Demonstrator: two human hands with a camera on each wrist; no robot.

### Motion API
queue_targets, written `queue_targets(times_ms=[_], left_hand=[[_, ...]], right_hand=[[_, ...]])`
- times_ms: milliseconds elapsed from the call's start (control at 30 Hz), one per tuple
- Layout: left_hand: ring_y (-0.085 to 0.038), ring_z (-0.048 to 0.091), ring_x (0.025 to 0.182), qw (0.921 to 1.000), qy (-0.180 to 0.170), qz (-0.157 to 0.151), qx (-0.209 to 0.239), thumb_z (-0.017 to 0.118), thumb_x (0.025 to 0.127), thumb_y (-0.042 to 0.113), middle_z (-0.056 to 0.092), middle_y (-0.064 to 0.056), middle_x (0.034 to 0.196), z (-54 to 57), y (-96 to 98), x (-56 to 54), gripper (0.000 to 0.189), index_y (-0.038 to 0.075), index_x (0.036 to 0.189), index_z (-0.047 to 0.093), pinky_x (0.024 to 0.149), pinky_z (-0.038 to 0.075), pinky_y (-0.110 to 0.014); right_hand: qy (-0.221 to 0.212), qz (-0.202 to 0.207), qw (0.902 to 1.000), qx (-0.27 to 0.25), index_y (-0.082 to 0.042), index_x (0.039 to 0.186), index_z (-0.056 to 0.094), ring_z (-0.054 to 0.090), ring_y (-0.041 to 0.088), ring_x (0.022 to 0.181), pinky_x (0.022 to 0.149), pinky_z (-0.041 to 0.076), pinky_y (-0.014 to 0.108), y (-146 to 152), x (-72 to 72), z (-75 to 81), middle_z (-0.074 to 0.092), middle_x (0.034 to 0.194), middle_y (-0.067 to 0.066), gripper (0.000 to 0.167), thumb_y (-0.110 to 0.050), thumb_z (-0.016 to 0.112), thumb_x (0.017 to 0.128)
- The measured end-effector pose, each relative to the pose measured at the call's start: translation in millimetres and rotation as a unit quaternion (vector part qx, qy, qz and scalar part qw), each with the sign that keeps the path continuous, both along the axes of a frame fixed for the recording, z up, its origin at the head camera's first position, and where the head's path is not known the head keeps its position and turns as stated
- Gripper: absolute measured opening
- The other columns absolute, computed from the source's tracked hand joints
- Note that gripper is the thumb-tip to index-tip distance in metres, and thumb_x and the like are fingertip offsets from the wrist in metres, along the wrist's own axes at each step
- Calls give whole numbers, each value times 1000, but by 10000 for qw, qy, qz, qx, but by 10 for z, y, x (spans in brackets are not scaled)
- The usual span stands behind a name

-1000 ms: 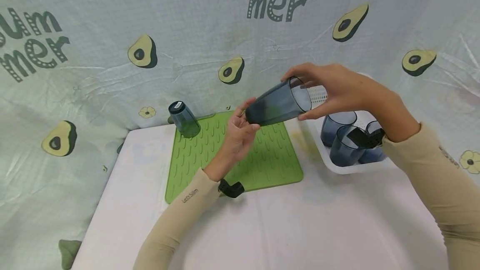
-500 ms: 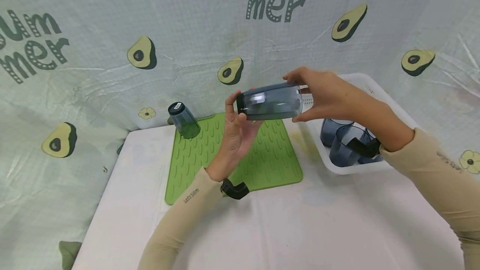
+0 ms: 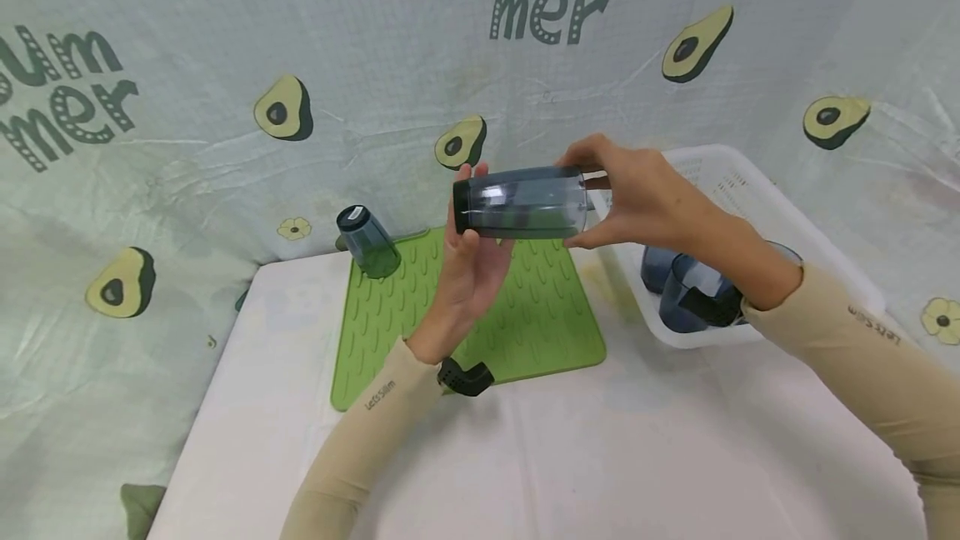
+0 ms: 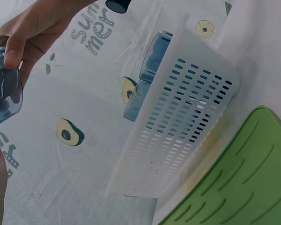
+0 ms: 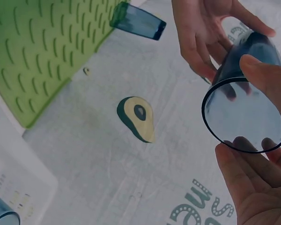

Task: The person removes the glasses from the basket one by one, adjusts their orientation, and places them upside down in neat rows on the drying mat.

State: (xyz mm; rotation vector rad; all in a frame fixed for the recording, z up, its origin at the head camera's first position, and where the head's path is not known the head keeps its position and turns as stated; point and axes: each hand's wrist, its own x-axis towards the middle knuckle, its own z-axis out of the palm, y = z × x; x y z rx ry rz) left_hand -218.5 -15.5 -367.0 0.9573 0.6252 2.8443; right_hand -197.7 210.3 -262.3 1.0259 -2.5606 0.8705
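Note:
A blue-tinted drinking glass (image 3: 521, 202) is held sideways above the green mat, its dark base to the left and its open rim to the right. My right hand (image 3: 637, 194) grips the rim end between thumb and fingers. At the base end, my left hand (image 3: 472, 265) holds the glass, with the thumb below and fingertips showing above. Through the glass's wall, in the right wrist view, finger shapes are visible. Another glass (image 3: 369, 242) stands upside down at the far left corner of the green drying mat (image 3: 540, 315).
A white perforated basket (image 4: 187, 108) stands right of the mat and contains several blue glasses (image 3: 682, 290), partly covered by my right forearm. Behind the white table (image 3: 585, 457) hangs a cloth (image 3: 375, 48) printed with avocados.
The held glass has turned from a tilt to nearly level and shifted left, so its rim opening no longer faces the head camera. My right hand moved left and slightly down with it.

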Motion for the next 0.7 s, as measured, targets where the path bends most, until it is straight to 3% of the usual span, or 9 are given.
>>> queue_targets(times_ms=[500,700], left_hand=[[-20,53,119,9989,-37,379,-281,99,64,30,56,-2,135,50,-59,-44,76,16,130,63,104,46,-34],[-25,53,131,9997,146,182,-124,96,70,25,59,-4,135,79,-45,-46,69,16,129,63,110,43,-38]], right_hand=[[-43,-120,9994,329,-3,131,47,70,29,110,90,58,43,-82,20,-124,66,125,15,86,-28,98,66],[-456,-341,9960,685,-3,136,42,68,30,110,88,57,46,-153,8,-183,64,130,15,86,-30,95,73]])
